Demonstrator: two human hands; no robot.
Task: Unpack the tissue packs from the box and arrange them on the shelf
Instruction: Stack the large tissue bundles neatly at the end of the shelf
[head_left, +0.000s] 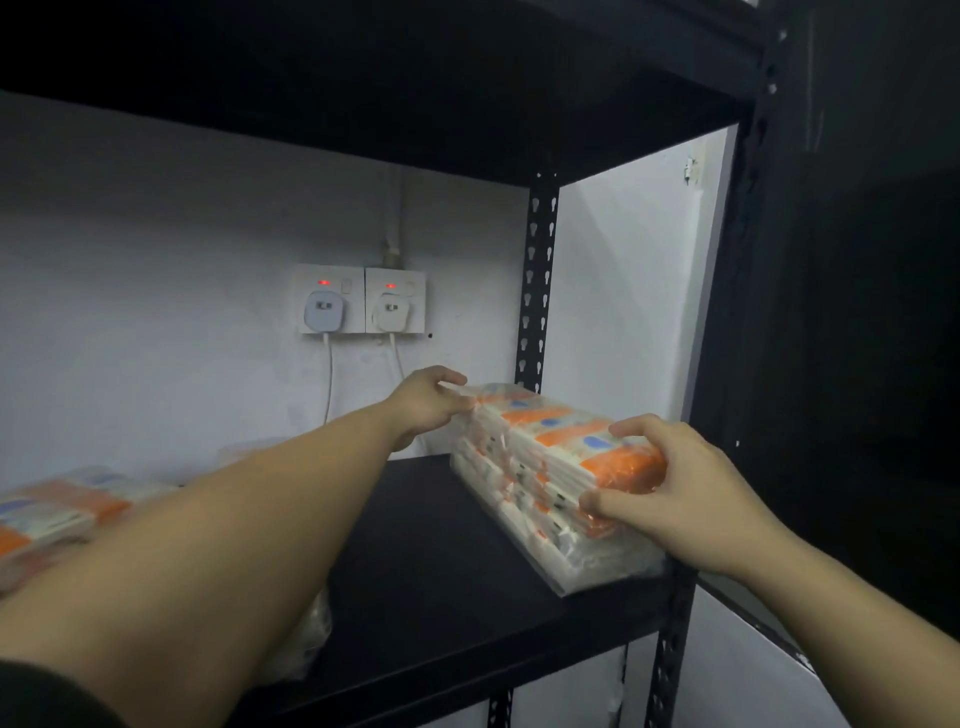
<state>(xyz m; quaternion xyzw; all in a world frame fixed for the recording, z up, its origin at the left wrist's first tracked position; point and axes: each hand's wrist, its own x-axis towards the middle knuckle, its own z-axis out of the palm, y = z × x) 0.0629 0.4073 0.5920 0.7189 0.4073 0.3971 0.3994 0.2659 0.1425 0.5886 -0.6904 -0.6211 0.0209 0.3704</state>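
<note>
Orange-and-white tissue packs (556, 467), plastic-wrapped, stacked at the black shelf's (441, 587) right front corner: your left hand (428, 402) and right hand (675, 499) clamp opposite ends; overhanging wrap risks slipping off if released.

So there's a bundle of tissue packs (550, 467) sitting at the right end of the black shelf (441, 571), clear plastic wrap with white packs that have orange and a bit of blue printing, stacked in a couple of layers and lying at an angle so one corner hangs right at the front edge by the upright. Another tissue bundle (57, 512) with the same orange, white and blue look lies flat over on the far left of the shelf, partly blurred and cut off by the frame. The box isn't in view anywhere.
</note>
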